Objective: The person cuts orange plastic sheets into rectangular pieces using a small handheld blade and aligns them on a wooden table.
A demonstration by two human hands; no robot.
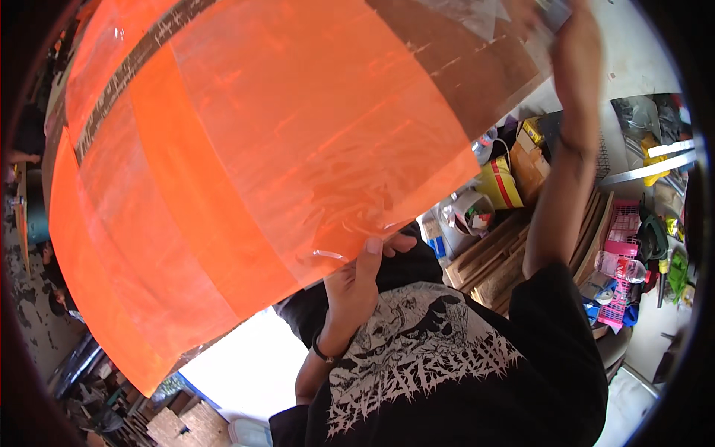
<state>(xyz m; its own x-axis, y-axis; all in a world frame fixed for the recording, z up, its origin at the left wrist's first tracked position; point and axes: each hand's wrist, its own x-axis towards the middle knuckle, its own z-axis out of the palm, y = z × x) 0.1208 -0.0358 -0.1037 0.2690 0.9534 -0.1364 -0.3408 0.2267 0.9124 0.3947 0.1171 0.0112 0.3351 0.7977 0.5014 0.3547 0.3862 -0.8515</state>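
A large sheet of orange plastic film [320,127] with a brighter orange band spreads over a brown surface [484,82], which shows through it. At the film's near edge my left hand [361,279] is closed on it, thumb and fingers pinching the edge where the film is wrinkled. My right arm reaches to the far right, past the film. There my right hand [573,52] is blurred and partly cut off at the top of the view. It seems closed round a small greyish thing [555,13] that I cannot make out.
To the right are stacked wood strips [495,257], a yellow bucket [499,182], a pink plastic basket [618,283] and a clear bottle [622,267]. Chipboard pieces [190,428] lie at the lower left. Part of another person [63,290] shows at the left edge.
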